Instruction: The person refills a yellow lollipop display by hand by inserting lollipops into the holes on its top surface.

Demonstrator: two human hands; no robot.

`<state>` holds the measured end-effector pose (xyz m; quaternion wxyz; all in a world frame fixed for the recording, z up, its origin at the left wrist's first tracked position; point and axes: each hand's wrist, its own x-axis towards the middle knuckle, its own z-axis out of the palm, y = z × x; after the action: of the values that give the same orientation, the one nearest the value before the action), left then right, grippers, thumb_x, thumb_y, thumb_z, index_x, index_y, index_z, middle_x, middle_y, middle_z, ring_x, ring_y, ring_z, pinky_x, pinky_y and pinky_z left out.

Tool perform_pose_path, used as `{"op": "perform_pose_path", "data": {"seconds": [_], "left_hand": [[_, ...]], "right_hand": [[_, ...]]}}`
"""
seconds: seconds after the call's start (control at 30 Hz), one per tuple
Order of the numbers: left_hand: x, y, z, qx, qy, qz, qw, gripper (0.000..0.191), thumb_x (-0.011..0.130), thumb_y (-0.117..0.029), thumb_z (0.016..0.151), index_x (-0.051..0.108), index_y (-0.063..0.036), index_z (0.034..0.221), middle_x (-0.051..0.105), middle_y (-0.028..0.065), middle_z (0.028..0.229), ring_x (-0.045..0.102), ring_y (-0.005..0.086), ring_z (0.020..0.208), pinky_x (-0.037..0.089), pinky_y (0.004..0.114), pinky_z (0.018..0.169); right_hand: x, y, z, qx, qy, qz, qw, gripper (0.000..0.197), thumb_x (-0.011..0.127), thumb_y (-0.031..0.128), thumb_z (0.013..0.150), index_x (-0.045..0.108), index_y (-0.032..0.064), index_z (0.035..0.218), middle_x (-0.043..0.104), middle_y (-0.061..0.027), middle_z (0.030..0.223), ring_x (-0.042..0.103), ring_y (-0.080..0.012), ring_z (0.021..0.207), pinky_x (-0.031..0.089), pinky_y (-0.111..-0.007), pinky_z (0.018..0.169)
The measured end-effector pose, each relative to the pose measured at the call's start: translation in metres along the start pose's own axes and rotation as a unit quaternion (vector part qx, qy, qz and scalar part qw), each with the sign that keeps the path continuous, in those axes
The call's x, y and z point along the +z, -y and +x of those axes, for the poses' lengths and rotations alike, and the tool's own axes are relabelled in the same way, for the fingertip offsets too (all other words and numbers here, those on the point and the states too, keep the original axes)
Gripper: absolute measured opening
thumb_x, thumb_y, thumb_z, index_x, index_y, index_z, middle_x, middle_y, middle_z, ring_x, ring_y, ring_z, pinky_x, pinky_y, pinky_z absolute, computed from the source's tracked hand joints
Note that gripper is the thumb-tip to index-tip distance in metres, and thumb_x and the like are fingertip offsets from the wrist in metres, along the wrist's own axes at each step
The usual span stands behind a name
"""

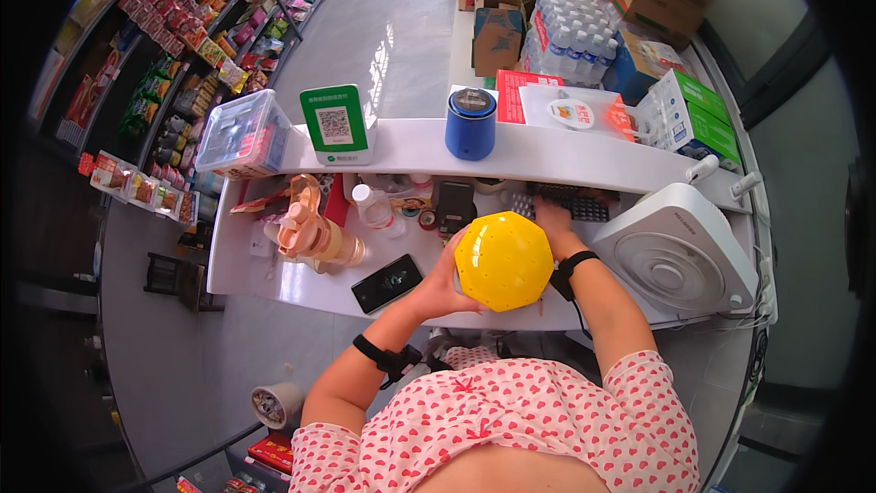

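Note:
A yellow octagonal plastic object (505, 261) with small dots on its face is held above the counter's lower shelf. My left hand (445, 282) grips its left side, thumb along the lower edge and fingers behind. Just beyond its upper right edge, my right hand (553, 219) reaches towards a dark tray-like item (585, 209) under the raised ledge; its fingertips are hard to make out, so whether it holds anything is unclear. Left of my left hand a black smartphone (387, 283) lies on the counter.
A peach water bottle (318, 239) and a clear plastic bottle (378, 211) stand at the left. A white box fan (674, 253) is at the right. On the ledge (410, 144) are a green code stand (335, 124), a blue cylinder (471, 124) and a clear plastic box (245, 131).

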<state>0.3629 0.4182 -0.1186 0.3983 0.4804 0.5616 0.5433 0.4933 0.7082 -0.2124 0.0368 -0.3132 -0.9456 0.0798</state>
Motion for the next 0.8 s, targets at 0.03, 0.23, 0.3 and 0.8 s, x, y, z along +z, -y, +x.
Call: {"op": "perform_pose_path", "data": {"seconds": [0.03,0.23,0.3,0.8], "left_hand": [[0.001,-0.001,0.001,-0.006,0.005,0.003,1.0,0.135,0.098,-0.026,0.055,0.015,-0.0094,0.159,0.026,0.0146,0.16,0.023,0.0319,0.151,0.019,0.043,0.124],[-0.005,0.011,-0.007,-0.001,-0.008,0.02,1.0,0.136,0.098,-0.031,0.055,0.014,-0.0084,0.159,0.025,0.0163,0.161,0.022,0.0318,0.151,0.018,0.043,0.124],[-0.002,-0.001,-0.002,0.006,-0.006,0.021,1.0,0.137,0.098,-0.032,0.055,0.014,-0.0078,0.16,0.024,0.0165,0.161,0.022,0.0321,0.152,0.018,0.043,0.124],[-0.003,-0.003,-0.019,-0.041,-0.003,0.038,0.998,0.137,0.094,-0.044,0.066,0.003,-0.0062,0.161,0.014,0.0239,0.165,0.015,0.0377,0.154,0.018,0.045,0.124]], "right_hand": [[0.002,-0.007,0.0,-0.044,-0.022,-0.034,0.998,0.037,0.068,0.044,0.087,0.07,0.0078,0.096,0.073,-0.0187,0.094,0.072,-0.0342,0.086,0.057,-0.048,0.073],[-0.069,0.015,-0.001,-0.104,-0.119,0.126,0.979,0.024,0.069,0.03,0.09,0.074,0.0069,0.092,0.073,-0.0147,0.088,0.072,-0.0332,0.082,0.057,-0.043,0.071],[-0.127,0.032,-0.001,-0.119,-0.102,0.174,0.972,0.022,0.07,0.025,0.09,0.075,0.0055,0.098,0.073,-0.0149,0.089,0.071,-0.0343,0.082,0.056,-0.041,0.074],[-0.165,0.214,0.105,-0.271,0.141,0.11,0.946,0.034,0.065,0.03,0.092,0.072,0.0014,0.11,0.072,-0.0217,0.099,0.069,-0.0386,0.096,0.055,-0.046,0.086]]}}
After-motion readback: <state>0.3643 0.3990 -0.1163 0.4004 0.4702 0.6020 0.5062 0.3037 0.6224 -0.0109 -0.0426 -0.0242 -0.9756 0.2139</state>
